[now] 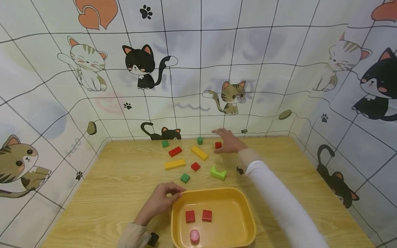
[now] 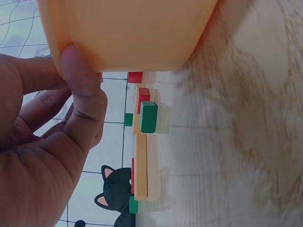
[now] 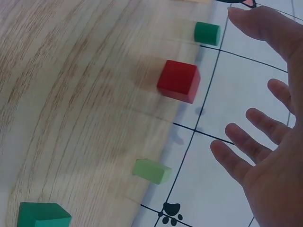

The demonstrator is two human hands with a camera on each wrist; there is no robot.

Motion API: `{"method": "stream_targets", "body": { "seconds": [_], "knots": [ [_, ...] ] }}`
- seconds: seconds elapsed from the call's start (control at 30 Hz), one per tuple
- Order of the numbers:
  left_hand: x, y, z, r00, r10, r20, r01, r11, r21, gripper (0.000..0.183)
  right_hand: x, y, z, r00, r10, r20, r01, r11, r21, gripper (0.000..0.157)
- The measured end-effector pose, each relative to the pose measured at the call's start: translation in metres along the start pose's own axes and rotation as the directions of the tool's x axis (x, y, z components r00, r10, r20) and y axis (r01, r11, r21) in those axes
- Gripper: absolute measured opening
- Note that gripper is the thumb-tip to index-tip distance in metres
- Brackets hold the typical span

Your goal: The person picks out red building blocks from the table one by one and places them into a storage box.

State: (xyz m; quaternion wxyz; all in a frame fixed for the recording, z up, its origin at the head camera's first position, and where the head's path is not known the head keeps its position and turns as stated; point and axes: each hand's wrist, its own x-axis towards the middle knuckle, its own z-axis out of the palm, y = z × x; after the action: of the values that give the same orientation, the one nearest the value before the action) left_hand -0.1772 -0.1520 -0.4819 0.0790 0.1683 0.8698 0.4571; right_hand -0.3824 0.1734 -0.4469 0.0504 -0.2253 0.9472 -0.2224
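Observation:
My left hand [image 1: 162, 198] pinches the far left corner of a yellow plastic tray [image 1: 231, 213] by its rim. In the left wrist view the thumb [image 2: 78, 71] lies against the tray's wall. Inside the tray are two red blocks [image 1: 206, 216] and a pink round piece [image 1: 194, 236]. My right hand [image 1: 228, 142] reaches to the back of the table, fingers spread, over a red cube [image 1: 218, 145]. The right wrist view shows that red cube [image 3: 179, 81] apart from the open fingers, and a green cylinder [image 3: 207, 33] beyond it.
Between tray and back wall lie yellow bars [image 1: 175, 164], red blocks [image 1: 195, 166], green blocks [image 1: 185, 178] and a lime arch block [image 1: 218, 173]. In the right wrist view, a pale green block [image 3: 151, 171] and a dark green block [image 3: 43, 215] also lie there. Cat-print cloth walls [image 1: 198, 103] surround the table.

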Motion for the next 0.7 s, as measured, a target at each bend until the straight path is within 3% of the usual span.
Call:
{"method": "stream_targets", "body": {
  "seconds": [0.5,0.7],
  "knots": [
    [-0.001,-0.003,-0.001,1.000,0.005,-0.001,-0.005,1.000,-0.005,0.016,0.024,0.020,0.028,0.992,0.090,0.089,-0.081,0.991,-0.105,0.089],
    [-0.002,-0.003,-0.001,1.000,0.014,-0.004,-0.014,1.000,-0.004,0.017,0.027,0.024,0.036,0.987,0.111,0.114,-0.102,0.991,-0.089,0.077]
  ]
}}
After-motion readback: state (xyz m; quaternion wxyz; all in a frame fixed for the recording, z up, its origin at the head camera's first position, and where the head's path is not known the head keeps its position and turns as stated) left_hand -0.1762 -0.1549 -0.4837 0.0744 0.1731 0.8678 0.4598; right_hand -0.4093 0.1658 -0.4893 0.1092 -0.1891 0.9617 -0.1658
